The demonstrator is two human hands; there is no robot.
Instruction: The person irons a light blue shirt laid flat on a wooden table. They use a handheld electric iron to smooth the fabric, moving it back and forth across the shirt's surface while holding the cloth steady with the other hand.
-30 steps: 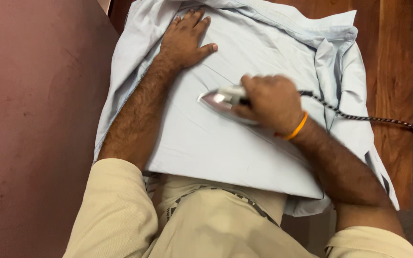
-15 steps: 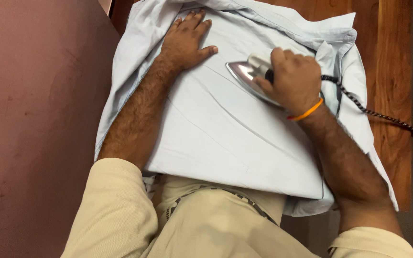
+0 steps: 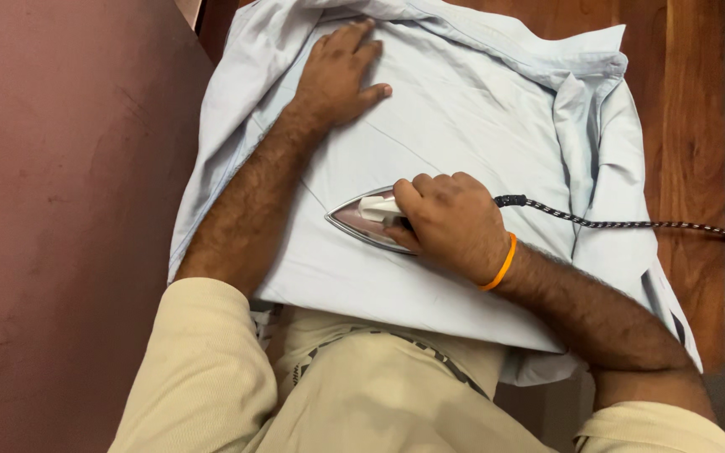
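You are looking at a wooden table (image 3: pixel 690 109) showing bare at three o'clock. A dull maroon wall (image 3: pixel 60 210) is filling the nine o'clock side, while your beige top (image 3: pixel 362 394) is sitting at six o'clock.

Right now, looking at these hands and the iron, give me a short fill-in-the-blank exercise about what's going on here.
1. The right hand grips the handle of an ____ resting on the light blue shirt.
2. The left hand lies ____ on the shirt, palm down.
3. An ____ band circles the right wrist.
4. The braided cord runs across the ____ table.

Missing words: iron; flat; orange; wooden
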